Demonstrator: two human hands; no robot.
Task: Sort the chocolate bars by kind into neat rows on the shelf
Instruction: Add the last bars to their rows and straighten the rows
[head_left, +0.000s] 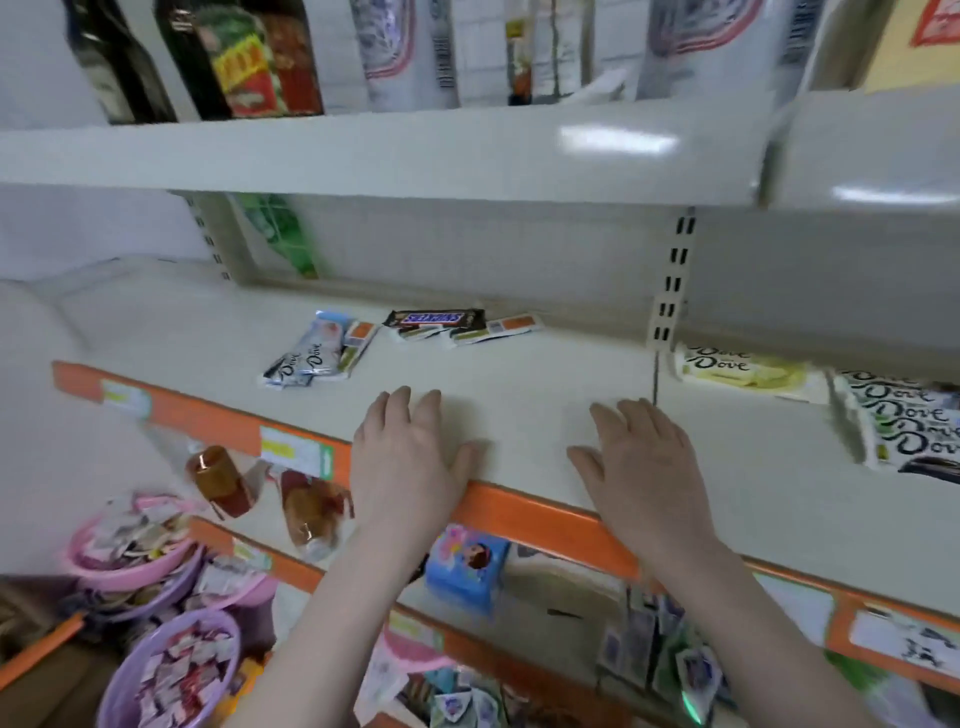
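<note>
The shelf (519, 374) was a wide, pale board with an orange front strip (545, 525) carrying price tags, and it ran on past a slotted upright (672, 291) into a second bay at the right. Both hands lay flat on its front part, palms down and fingers straight, holding nothing: the left hand (405, 457) with its heel over the orange strip, the right hand (644, 467) just beside it to the right, the two a little apart. At the far right, partly cut by the frame, a stack of white Dove bars (904, 421) lay overlapping one another, with a yellow Dove bar (748, 371) just beside them on their left, near the upright. Well apart from these, left of centre, a few light blue Dove bars (311, 356) lay askew, one over another. Behind them toward the back wall a brown Snickers bar (434, 318) rested on two or three white wrappers with orange patches (493, 330), whose print was too blurred to read. Above, an upper shelf bore bottles (119, 62) and white bags (400, 52). Below, lilac and pink tubs (171, 670) held small wrapped sweets, and a blue box (467, 569) stood on a lower shelf.
</note>
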